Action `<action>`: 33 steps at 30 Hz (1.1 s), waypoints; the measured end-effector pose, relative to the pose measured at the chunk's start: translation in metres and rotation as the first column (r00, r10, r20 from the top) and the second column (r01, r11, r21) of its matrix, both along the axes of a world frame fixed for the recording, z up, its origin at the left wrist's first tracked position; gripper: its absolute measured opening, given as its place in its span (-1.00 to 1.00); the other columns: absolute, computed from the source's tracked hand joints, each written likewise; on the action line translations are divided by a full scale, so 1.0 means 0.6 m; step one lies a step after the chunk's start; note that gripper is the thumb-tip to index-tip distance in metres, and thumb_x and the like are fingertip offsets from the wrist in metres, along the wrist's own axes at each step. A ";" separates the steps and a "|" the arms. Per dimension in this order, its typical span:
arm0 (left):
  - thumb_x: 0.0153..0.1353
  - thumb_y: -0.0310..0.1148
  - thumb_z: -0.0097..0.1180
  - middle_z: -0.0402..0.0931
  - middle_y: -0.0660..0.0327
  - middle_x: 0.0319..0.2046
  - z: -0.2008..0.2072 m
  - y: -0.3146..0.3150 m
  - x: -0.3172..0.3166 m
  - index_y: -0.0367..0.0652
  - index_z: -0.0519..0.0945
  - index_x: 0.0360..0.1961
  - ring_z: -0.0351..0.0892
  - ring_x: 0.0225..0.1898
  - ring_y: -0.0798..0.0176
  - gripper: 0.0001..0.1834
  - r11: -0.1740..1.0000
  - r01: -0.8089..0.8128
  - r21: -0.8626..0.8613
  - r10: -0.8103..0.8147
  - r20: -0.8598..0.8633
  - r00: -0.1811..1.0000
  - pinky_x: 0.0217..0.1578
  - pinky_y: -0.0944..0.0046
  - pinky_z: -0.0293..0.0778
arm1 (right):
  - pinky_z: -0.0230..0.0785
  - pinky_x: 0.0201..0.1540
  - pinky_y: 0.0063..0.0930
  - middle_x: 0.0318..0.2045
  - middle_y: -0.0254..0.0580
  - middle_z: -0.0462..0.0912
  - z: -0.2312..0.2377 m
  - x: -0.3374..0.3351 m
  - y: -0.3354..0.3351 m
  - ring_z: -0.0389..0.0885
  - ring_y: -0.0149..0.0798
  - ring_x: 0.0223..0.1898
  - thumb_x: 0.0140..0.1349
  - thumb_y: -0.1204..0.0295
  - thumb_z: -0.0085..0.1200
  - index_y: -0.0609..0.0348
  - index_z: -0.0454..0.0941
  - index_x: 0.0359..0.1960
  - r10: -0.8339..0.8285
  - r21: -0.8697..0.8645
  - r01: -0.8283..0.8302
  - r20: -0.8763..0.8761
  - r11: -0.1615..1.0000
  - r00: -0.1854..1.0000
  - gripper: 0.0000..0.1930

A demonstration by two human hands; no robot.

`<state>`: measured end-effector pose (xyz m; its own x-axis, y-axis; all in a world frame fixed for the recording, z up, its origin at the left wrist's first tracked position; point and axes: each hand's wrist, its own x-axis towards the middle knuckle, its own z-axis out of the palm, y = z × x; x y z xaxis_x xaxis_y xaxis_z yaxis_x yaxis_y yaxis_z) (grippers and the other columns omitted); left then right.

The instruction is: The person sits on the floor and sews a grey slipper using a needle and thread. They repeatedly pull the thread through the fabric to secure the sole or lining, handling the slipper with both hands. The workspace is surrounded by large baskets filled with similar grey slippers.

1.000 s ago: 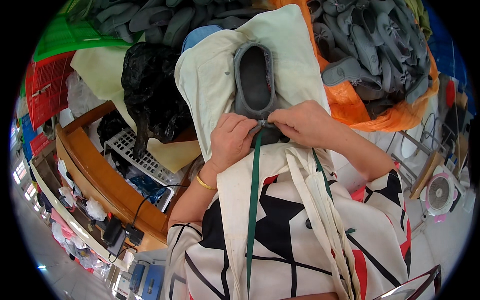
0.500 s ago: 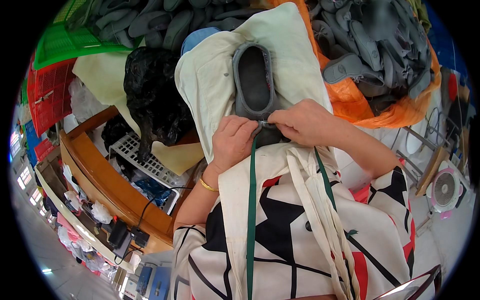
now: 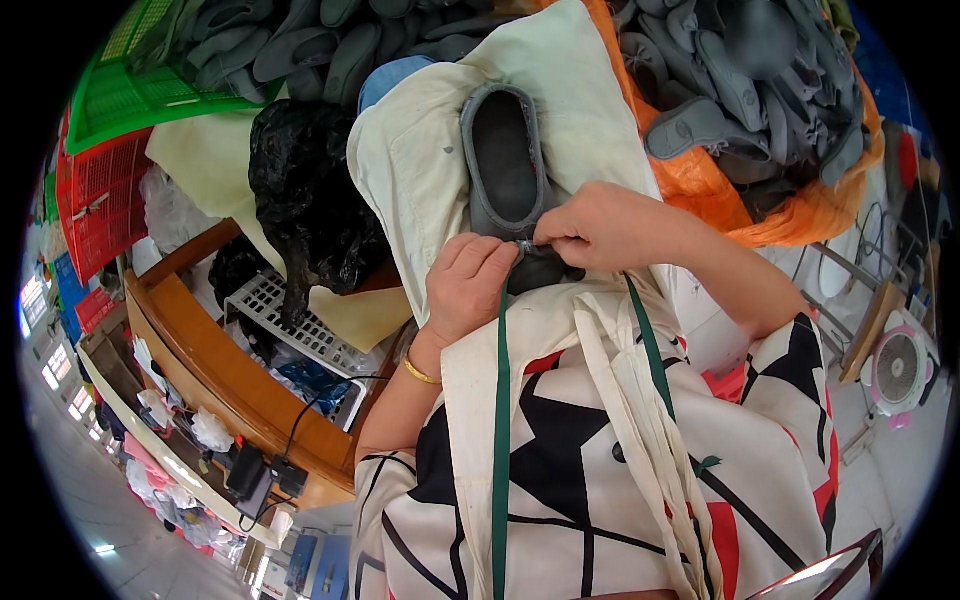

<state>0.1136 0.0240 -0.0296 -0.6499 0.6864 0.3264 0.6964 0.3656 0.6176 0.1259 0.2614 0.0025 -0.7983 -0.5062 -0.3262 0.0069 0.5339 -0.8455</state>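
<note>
A dark grey slip-on shoe (image 3: 505,150) lies on the cream cloth on my lap, its toe toward me. At its front edge sits a small light grey bow-like trim (image 3: 525,246). My left hand (image 3: 468,283) grips the shoe's toe from the left, fingers bent and closed against the trim. From the right, my right hand (image 3: 600,232) pinches at the same trim between thumb and forefinger. Whether a needle or thread is in those fingertips is too small to tell. Part of the toe is hidden under my fingers.
An orange sack (image 3: 700,195) heaped with grey shoes (image 3: 725,80) stands at the far right. More grey shoes pile at the top left, near a green basket (image 3: 150,95). A black plastic bag (image 3: 305,180) and a wooden drawer (image 3: 240,370) lie left; a fan (image 3: 897,368) stands right.
My right hand has risen slightly at the trim, with the wrist and forearm turned a little. The shoe and left hand stay nearly in place; the whole view has shifted slightly.
</note>
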 end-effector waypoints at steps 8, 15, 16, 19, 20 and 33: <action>-0.20 -0.60 0.28 0.56 0.20 -0.33 -0.003 -0.001 0.000 -0.19 0.65 -0.27 0.56 -0.28 0.09 -0.65 1.000 0.010 -0.008 -0.010 -0.022 1.000 -0.31 0.20 0.53 | 0.43 -0.28 -0.14 -0.47 0.02 0.65 0.000 -0.010 0.001 0.60 0.08 -0.40 0.05 0.54 -0.01 0.25 0.64 -0.35 0.015 -0.066 -0.009 0.098 0.998 0.995 -0.82; -0.22 -0.68 0.34 0.57 0.20 -0.34 -0.003 -0.003 0.001 -0.19 0.66 -0.26 0.55 -0.30 0.09 -0.61 1.000 0.006 0.001 -0.005 -0.024 1.000 -0.30 0.21 0.51 | 0.44 -0.29 -0.10 -0.49 0.01 0.65 -0.019 0.006 -0.006 0.61 0.10 -0.44 0.09 0.49 -0.01 0.20 0.63 -0.29 -0.023 -0.056 0.022 -0.024 0.998 0.999 -0.81; -0.22 -0.68 0.34 0.57 0.20 -0.34 -0.004 -0.003 0.002 -0.19 0.66 -0.26 0.55 -0.30 0.09 -0.61 1.000 0.005 0.002 -0.005 -0.024 1.000 -0.30 0.20 0.51 | 0.44 -0.32 -0.09 -0.51 0.01 0.64 -0.022 0.012 -0.007 0.60 0.10 -0.46 0.10 0.48 0.00 0.20 0.60 -0.29 -0.013 -0.023 0.012 -0.067 1.000 0.998 -0.83; -0.22 -0.68 0.34 0.57 0.19 -0.33 -0.004 -0.005 0.003 -0.19 0.66 -0.26 0.55 -0.31 0.08 -0.60 1.000 -0.001 0.001 0.001 -0.024 1.000 -0.29 0.19 0.51 | 0.42 -0.41 -0.08 -0.59 -0.01 0.60 -0.026 0.033 -0.018 0.60 0.09 -0.52 0.12 0.46 0.03 0.21 0.50 -0.30 0.023 0.091 -0.006 -0.187 0.996 0.982 -0.87; -0.23 -0.68 0.33 0.58 0.18 -0.33 -0.004 -0.005 0.003 -0.19 0.66 -0.25 0.55 -0.31 0.07 -0.60 1.000 -0.003 0.004 0.003 -0.020 1.000 -0.29 0.18 0.51 | 0.42 -0.44 -0.08 -0.62 -0.02 0.58 -0.029 0.043 -0.026 0.59 0.07 -0.54 0.12 0.46 0.03 0.21 0.46 -0.32 0.036 0.138 -0.006 -0.221 0.990 0.975 -0.88; -0.21 -0.62 0.34 0.57 0.21 -0.37 0.003 -0.005 0.004 -0.18 0.65 -0.23 0.54 -0.38 0.11 -0.60 0.998 -0.056 -0.029 0.054 -0.059 0.997 -0.38 0.21 0.51 | 0.37 -0.55 -0.16 -0.68 -0.17 0.48 -0.062 0.075 -0.062 0.54 -0.06 -0.60 0.08 0.51 0.11 0.15 0.38 -0.33 -0.105 0.102 0.177 -0.490 0.979 0.866 -0.84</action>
